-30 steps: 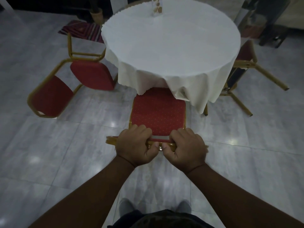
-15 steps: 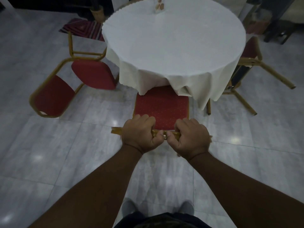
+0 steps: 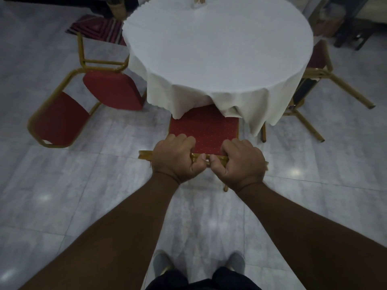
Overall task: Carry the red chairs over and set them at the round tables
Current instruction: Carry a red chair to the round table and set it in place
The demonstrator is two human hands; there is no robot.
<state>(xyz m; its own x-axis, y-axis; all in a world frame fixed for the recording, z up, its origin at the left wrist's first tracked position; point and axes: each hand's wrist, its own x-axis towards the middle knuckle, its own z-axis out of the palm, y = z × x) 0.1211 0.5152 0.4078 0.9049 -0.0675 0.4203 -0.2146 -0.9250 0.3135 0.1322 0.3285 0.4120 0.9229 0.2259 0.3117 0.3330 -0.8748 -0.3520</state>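
Observation:
A red chair (image 3: 206, 129) with a gold frame stands in front of me, its seat partly under the hanging cloth of the round table (image 3: 217, 45). My left hand (image 3: 174, 159) and my right hand (image 3: 243, 162) both grip the top rail of its backrest, thumbs almost touching. A second red chair (image 3: 111, 90) stands at the table's left side, facing the table. At the table's right side a third red chair (image 3: 318, 57) shows only part of its seat and its gold legs.
Grey glossy floor tiles lie all around. A striped rug (image 3: 98, 28) is at the back left. Dark furniture (image 3: 351, 19) stands at the back right. A small stand (image 3: 199, 0) sits at the far edge of the tabletop. My feet (image 3: 161, 261) show below.
The chair in my hands has slid forward, and more of its seat is under the tablecloth than a second ago. Both hands kept their grip on the backrest.

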